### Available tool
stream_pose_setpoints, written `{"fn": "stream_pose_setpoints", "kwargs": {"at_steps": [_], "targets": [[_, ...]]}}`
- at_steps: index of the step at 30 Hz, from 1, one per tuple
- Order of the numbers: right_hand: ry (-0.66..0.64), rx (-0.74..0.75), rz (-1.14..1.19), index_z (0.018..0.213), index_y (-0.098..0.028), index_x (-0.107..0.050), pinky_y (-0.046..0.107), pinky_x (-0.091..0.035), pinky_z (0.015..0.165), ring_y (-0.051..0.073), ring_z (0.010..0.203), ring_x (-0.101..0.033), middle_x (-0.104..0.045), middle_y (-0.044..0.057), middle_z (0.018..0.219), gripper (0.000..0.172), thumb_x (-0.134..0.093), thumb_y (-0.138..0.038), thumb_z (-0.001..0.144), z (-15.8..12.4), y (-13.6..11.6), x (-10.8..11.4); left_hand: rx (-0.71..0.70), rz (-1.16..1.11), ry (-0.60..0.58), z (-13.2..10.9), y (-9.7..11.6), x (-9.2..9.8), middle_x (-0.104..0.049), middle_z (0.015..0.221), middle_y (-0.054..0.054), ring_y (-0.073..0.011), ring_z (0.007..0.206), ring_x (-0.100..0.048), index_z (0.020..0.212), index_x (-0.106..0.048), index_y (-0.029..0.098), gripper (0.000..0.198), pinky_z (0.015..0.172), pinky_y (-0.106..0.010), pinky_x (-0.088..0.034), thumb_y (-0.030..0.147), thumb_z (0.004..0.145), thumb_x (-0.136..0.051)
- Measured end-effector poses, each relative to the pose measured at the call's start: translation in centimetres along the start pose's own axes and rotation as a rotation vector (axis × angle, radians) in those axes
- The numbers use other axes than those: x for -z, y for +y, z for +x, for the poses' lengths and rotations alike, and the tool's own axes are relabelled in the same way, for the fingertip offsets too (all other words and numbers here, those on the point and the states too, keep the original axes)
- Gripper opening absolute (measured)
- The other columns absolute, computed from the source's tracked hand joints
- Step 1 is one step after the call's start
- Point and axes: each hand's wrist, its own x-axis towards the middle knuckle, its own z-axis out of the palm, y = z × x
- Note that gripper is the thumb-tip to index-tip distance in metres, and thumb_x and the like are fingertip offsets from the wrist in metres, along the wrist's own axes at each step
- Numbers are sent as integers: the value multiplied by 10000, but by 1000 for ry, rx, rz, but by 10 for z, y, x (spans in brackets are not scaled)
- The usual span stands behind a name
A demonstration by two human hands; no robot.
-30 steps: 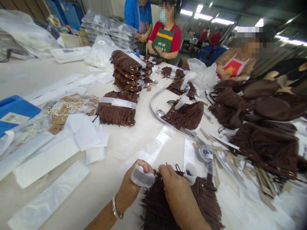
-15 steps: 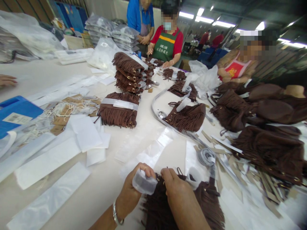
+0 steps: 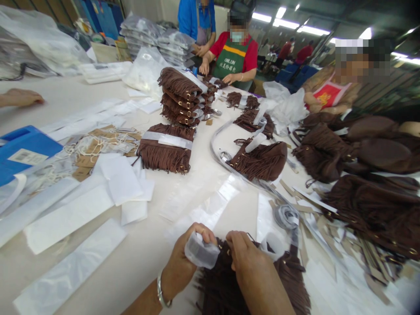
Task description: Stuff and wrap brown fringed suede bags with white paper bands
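Observation:
A dark brown fringed bag [image 3: 293, 282] lies in front of me at the table's near edge, with small gold fittings along its top. My left hand [image 3: 188, 249], with a silver bangle on its wrist, is closed around a loop of translucent plastic wrap [image 3: 201, 251] beside the bag's top left corner. My right hand [image 3: 247, 258] bends over the bag, its fingers pinched at the top edge near a gold fitting; its fingertips are partly hidden. Another loop of pale wrap [image 3: 273, 246] stands up from the bag to the right of that hand.
Wrapped fringed bags [image 3: 166, 151] lie and stand stacked ahead. A coiled grey strap [image 3: 286, 216] is at right, near piled brown bags [image 3: 377, 205] and paper strips. White sheets [image 3: 75, 218], tags [image 3: 87, 162] and a blue case [image 3: 29, 151] lie left. Co-workers [image 3: 234, 61] stand across the table.
The view has shifted slightly, so the table's things sit a little farther right. Another person's hand reaches farther in at the left edge. My hands keep nearly the same hold.

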Motion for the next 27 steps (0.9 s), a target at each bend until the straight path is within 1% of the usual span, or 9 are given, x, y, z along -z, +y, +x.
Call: {"fn": "stream_pose_setpoints", "kwargs": {"at_steps": [4, 7, 11, 14, 18, 21, 23, 27], "targets": [[-43, -13, 86, 954, -224, -533, 187, -350, 445, 87, 534, -602, -613, -19, 869, 284, -477, 20, 822, -4, 1, 6, 3, -29, -1, 1, 0, 0, -604, 861, -46, -157, 770, -552, 882, -514, 184, 86, 700, -277, -427, 222, 880, -592], [-95, -12, 101, 964, -222, -526, 194, -367, 468, 99, 570, -615, -605, -15, 891, 333, -471, 55, 788, -6, 0, 9, -7, -15, 4, 2, 0, -1, -604, 857, -44, -155, 774, -550, 869, -517, 181, 105, 709, -276, -424, 207, 860, -618], [-172, -8, 95, 1001, -224, -529, 209, -374, 499, 122, 635, -642, -616, -2, 951, 423, -466, 98, 733, -6, -2, 13, -12, -7, 0, 2, 0, -1, -605, 862, -38, -153, 776, -550, 869, -515, 187, 91, 712, -277, -424, 205, 871, -604], [-231, 1, 118, 1009, -227, -537, 220, -384, 531, 136, 669, -651, -619, 1, 970, 435, -452, 99, 733, -5, -1, 17, -11, -11, 0, 1, -1, 0, -607, 866, -38, -154, 777, -551, 875, -515, 189, 88, 713, -279, -424, 204, 871, -601], [-270, 2, 146, 1022, -237, -548, 217, -370, 546, 130, 690, -646, -620, 5, 1026, 462, -425, 99, 730, -3, 1, 22, -10, -25, 4, 1, -1, 0, -609, 857, -37, -151, 770, -550, 872, -515, 188, 110, 704, -273, -421, 201, 854, -623], [-302, -3, 175, 1008, -235, -553, 216, -369, 578, 135, 729, -643, -615, 7, 1004, 458, -400, 98, 733, 0, 1, 27, 4, -34, 5, 2, 0, 0, -610, 860, -36, -154, 770, -556, 871, -513, 189, 122, 709, -279, -428, 205, 847, -631], [-321, -23, 193, 991, -234, -555, 220, -363, 574, 132, 699, -631, -609, 4, 970, 450, -386, 95, 735, 2, -1, 30, 15, -40, 7, 3, 1, -1, -610, 852, -37, -157, 766, -558, 868, -514, 187, 132, 714, -287, -433, 216, 842, -640], [-314, -33, 222, 991, -235, -557, 221, -372, 588, 135, 704, -625, -601, 7, 957, 445, -388, 86, 734, 6, -4, 31, 41, -56, 14, 5, 2, -1, -608, 841, -38, -159, 753, -558, 864, -516, 182, 170, 706, -290, -438, 246, 826, -668]]}}
